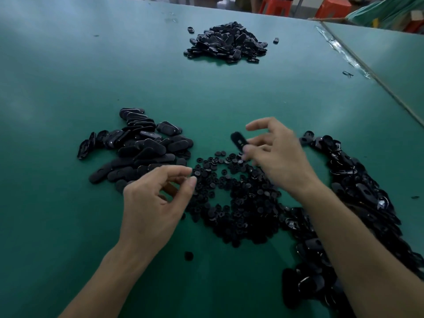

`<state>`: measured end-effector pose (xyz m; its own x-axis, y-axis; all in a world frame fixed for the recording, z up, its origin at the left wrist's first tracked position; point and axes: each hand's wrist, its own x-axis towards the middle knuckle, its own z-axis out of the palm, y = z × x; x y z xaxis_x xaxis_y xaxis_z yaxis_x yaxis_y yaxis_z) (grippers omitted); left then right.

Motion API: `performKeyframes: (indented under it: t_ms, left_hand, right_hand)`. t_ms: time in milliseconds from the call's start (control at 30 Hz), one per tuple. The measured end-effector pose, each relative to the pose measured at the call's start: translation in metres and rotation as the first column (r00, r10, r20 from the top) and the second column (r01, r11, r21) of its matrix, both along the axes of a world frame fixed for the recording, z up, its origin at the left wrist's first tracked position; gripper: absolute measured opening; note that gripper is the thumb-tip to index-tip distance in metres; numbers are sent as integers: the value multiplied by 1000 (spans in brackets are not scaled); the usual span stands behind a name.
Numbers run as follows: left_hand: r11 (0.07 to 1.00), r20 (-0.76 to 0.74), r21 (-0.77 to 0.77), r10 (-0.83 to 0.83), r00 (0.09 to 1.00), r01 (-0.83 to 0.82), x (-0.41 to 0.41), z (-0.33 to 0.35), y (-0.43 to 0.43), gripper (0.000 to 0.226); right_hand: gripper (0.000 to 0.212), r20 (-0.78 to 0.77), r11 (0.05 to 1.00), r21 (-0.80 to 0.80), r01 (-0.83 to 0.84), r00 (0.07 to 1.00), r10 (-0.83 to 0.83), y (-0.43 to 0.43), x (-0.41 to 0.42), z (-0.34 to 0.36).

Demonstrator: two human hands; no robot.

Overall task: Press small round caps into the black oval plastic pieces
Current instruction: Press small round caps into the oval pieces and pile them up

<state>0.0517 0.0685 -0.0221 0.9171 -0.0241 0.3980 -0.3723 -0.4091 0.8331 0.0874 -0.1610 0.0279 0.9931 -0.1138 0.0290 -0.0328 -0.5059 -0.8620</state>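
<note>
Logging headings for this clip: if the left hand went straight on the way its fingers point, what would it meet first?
Probably the pile of small round caps, just beyond the fingers of the left hand; the right hand holding a black oval piece is farther. Hand height is unclear.

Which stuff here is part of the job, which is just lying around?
Job: right hand pinching an oval piece; left hand; pile of caps; left heap, right heap and far heap of oval pieces.
Lying about: red stools; black scrap far right; stray cap.
</note>
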Motion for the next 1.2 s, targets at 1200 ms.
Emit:
performKeyframes:
  t_ms: [1200]
  left_hand:
    - [878, -219, -451, -282, 934, 160, -3, 9, -7, 36]
  right_hand:
    - [12, -85, 932, 356, -70, 991, 106, 56, -50, -12]
